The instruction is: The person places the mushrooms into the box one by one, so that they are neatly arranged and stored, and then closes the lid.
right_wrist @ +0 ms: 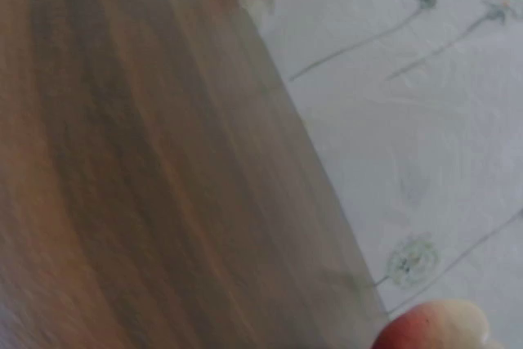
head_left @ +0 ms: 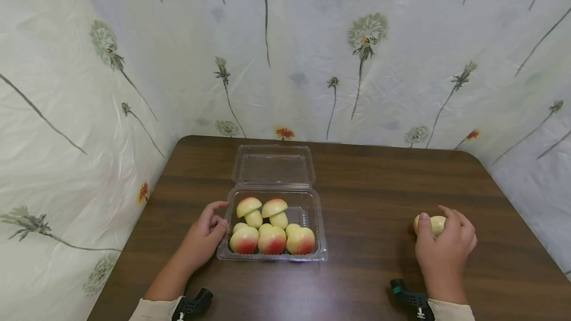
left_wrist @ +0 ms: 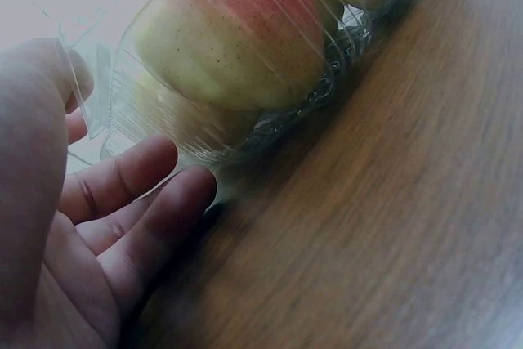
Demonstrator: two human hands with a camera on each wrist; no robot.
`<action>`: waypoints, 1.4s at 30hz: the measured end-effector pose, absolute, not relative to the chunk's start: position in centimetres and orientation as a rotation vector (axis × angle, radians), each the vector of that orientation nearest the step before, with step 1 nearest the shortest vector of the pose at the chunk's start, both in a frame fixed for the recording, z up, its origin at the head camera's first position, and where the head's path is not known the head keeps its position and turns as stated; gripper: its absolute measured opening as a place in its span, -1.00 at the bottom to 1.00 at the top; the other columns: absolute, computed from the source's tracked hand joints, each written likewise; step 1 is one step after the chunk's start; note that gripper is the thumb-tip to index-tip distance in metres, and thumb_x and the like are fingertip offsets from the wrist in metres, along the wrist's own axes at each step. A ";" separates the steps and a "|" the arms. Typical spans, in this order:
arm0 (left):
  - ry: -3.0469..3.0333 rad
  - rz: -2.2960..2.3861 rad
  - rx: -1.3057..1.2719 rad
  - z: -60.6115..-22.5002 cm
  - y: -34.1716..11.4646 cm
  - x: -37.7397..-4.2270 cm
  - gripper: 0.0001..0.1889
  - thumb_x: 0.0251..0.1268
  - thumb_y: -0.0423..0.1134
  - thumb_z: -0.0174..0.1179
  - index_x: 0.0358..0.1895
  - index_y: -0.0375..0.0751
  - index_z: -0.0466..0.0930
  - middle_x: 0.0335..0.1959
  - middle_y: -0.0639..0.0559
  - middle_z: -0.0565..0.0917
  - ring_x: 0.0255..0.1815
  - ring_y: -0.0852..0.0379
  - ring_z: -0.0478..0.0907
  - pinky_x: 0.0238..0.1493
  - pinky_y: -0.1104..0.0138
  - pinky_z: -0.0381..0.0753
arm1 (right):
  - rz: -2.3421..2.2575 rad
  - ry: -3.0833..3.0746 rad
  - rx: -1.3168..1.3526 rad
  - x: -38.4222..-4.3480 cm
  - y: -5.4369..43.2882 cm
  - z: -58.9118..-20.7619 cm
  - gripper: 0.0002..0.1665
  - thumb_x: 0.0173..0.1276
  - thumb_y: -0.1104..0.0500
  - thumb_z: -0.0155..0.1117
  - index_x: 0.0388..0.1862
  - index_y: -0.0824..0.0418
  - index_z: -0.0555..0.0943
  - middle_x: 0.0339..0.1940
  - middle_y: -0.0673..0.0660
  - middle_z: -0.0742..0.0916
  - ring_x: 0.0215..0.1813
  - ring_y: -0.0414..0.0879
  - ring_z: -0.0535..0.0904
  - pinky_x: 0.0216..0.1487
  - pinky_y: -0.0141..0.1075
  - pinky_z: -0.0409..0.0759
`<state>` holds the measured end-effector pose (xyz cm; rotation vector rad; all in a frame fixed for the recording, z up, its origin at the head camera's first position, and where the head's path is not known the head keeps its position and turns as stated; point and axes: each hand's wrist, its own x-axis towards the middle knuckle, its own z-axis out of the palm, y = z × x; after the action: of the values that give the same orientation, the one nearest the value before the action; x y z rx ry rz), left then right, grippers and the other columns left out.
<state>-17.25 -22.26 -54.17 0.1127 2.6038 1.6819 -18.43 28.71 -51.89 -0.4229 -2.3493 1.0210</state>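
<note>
In the head view my left hand [head_left: 202, 234] holds the left rim of a clear plastic clamshell box [head_left: 323, 241], thumb and forefinger at its edge. The left wrist view shows the thumb over the box's rim and the other fingertips [left_wrist: 192, 185] against its lower side. Inside lie several mushroom-shaped pieces [head_left: 272, 240], pale yellow with red-blushed caps; two at the back show their stems. Far to the right, my right hand [head_left: 447, 246] grips another pale yellow mushroom-shaped piece [head_left: 437, 224] between thumb and fingers, its underside hidden. Its red-and-cream surface [right_wrist: 433, 324] peeks into the right wrist view.
The box's lid [head_left: 274, 165] stands hinged back, away from me. Everything sits on a dark brown wooden table [head_left: 366, 192] with rounded far corners. Flower-printed sheeting [head_left: 303, 53] hangs behind and along both sides.
</note>
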 end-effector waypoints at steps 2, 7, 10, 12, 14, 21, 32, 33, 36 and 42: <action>2.610 1.674 0.109 -54.2 -22.3 -17.3 -0.54 0.58 -0.30 0.07 0.45 0.03 0.32 -0.35 0.00 0.63 -0.42 0.16 0.53 -0.29 0.31 0.53 | 1.084 -2.332 -0.545 -18.4 29.2 -51.9 -0.38 0.51 0.02 0.16 0.44 0.29 0.48 0.52 0.36 0.30 0.55 0.30 0.03 0.34 0.27 0.12; 2.613 1.663 0.098 -54.2 -22.2 -17.3 -0.53 0.58 -0.30 0.07 0.46 0.04 0.30 -0.35 0.03 0.63 -0.42 0.15 0.53 -0.30 0.30 0.53 | 1.218 -2.318 -0.695 -18.4 30.6 -51.9 -0.32 0.54 0.01 0.10 0.54 0.27 0.38 0.61 0.30 0.21 0.63 0.20 -0.01 0.52 0.17 0.09; 2.621 1.660 0.091 -54.3 -22.2 -17.3 -0.53 0.58 -0.29 0.07 0.46 0.06 0.31 -0.35 0.03 0.62 -0.43 0.14 0.53 -0.31 0.30 0.53 | 1.270 -2.357 -0.716 -18.3 31.0 -51.8 -0.27 0.58 -0.02 0.03 0.62 0.23 0.28 0.67 0.26 0.13 0.68 0.17 -0.05 0.61 0.14 0.04; 2.625 1.659 0.094 -54.3 -22.2 -17.3 -0.53 0.59 -0.29 0.07 0.46 0.06 0.31 -0.36 0.03 0.62 -0.44 0.14 0.52 -0.32 0.30 0.53 | 1.292 -2.383 -0.709 -18.4 31.2 -51.8 -0.26 0.60 -0.03 -0.01 0.65 0.21 0.25 0.70 0.25 0.09 0.70 0.17 -0.07 0.63 0.14 0.00; 2.624 1.660 0.094 -54.3 -22.3 -17.3 -0.54 0.60 -0.28 0.07 0.45 0.07 0.31 -0.36 0.03 0.62 -0.44 0.14 0.53 -0.31 0.30 0.53 | 1.314 -2.401 -0.718 -18.4 31.3 -51.8 -0.26 0.61 -0.06 -0.03 0.68 0.15 0.22 0.72 0.20 0.06 0.71 0.14 -0.09 0.65 0.14 -0.01; 2.614 1.676 0.095 -54.2 -22.4 -17.4 -0.54 0.59 -0.29 0.07 0.45 0.07 0.31 -0.35 0.02 0.63 -0.42 0.13 0.54 -0.30 0.30 0.54 | 1.385 -2.373 -0.835 -18.9 31.7 -52.2 -0.28 0.62 -0.11 -0.04 0.67 0.07 0.27 0.67 0.23 0.14 0.59 0.16 0.10 0.51 0.02 0.22; 2.612 1.689 0.099 -54.2 -22.3 -17.2 -0.54 0.59 -0.30 0.07 0.46 0.04 0.32 -0.35 0.01 0.63 -0.43 0.14 0.53 -0.31 0.30 0.54 | 1.505 -2.269 -0.930 -19.5 31.8 -52.9 -0.23 0.59 -0.07 0.01 0.68 0.14 0.19 0.62 0.26 0.19 0.57 0.07 0.24 0.46 -0.25 0.37; 2.609 1.687 0.097 -54.2 -22.3 -17.2 -0.54 0.59 -0.30 0.06 0.46 0.05 0.31 -0.35 0.01 0.63 -0.43 0.13 0.52 -0.31 0.30 0.54 | 1.513 -2.262 -0.925 -19.5 31.8 -52.9 -0.23 0.59 -0.06 0.01 0.68 0.14 0.19 0.63 0.25 0.19 0.58 0.05 0.24 0.47 -0.29 0.37; 2.606 1.676 0.094 -53.9 -22.2 -17.4 -0.53 0.59 -0.29 0.06 0.46 0.05 0.31 -0.34 0.01 0.62 -0.43 0.12 0.52 -0.32 0.29 0.53 | 1.536 -2.255 -0.904 -19.5 31.9 -52.9 -0.25 0.59 -0.03 0.00 0.68 0.12 0.20 0.64 0.25 0.25 0.57 -0.01 0.28 0.44 -0.37 0.38; 2.597 1.683 0.090 -53.7 -22.2 -17.2 -0.54 0.58 -0.29 0.08 0.45 0.03 0.33 -0.33 -0.03 0.64 -0.42 0.14 0.53 -0.30 0.31 0.53 | 1.548 -2.262 -0.933 -19.5 31.5 -53.1 -0.29 0.59 -0.03 -0.02 0.67 0.06 0.24 0.54 0.24 0.44 0.43 -0.06 0.37 0.26 -0.38 0.39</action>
<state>-17.23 -22.21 -53.71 0.0901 2.5972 1.6827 -19.48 31.55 -53.06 -0.9330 -2.2621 1.5484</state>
